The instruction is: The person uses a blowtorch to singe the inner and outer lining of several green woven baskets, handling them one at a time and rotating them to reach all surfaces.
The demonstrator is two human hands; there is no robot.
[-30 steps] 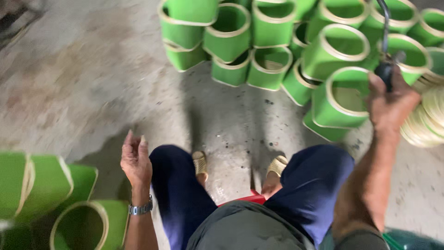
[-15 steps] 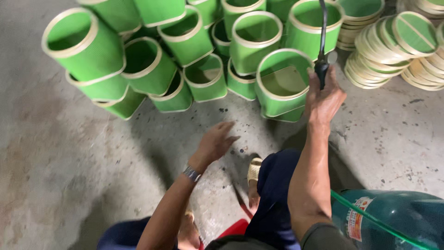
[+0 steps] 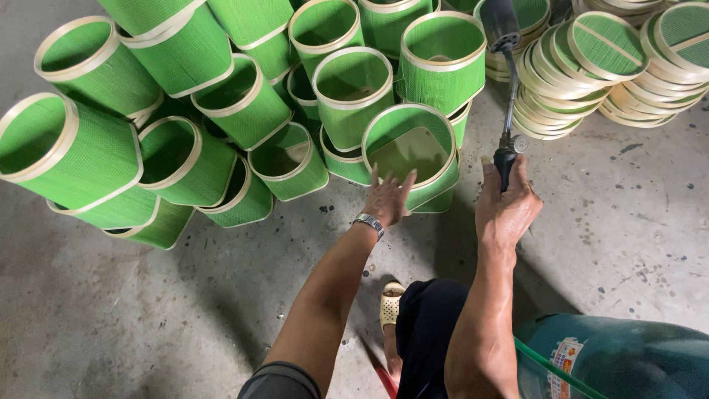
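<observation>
My left hand (image 3: 388, 194) reaches forward with fingers spread and touches the pale rim of a green woven basket (image 3: 413, 151) lying on its side with its opening facing me. A wristwatch (image 3: 368, 222) sits on that wrist. My right hand (image 3: 507, 207) is closed around the black handle of a long metal torch wand (image 3: 506, 89), which points up and away over the baskets. The wand's dark nozzle ends near the top of the view.
Several green baskets (image 3: 185, 159) with pale rims are piled on their sides across the concrete floor (image 3: 148, 310). Stacks of round green lids (image 3: 605, 59) lie at the upper right. A green gas cylinder (image 3: 620, 362) stands at the lower right beside my sandalled foot (image 3: 390, 304).
My view has shifted and come closer to the pile. My left hand has moved forward from above my knee onto the basket's rim. My right hand keeps hold of the wand.
</observation>
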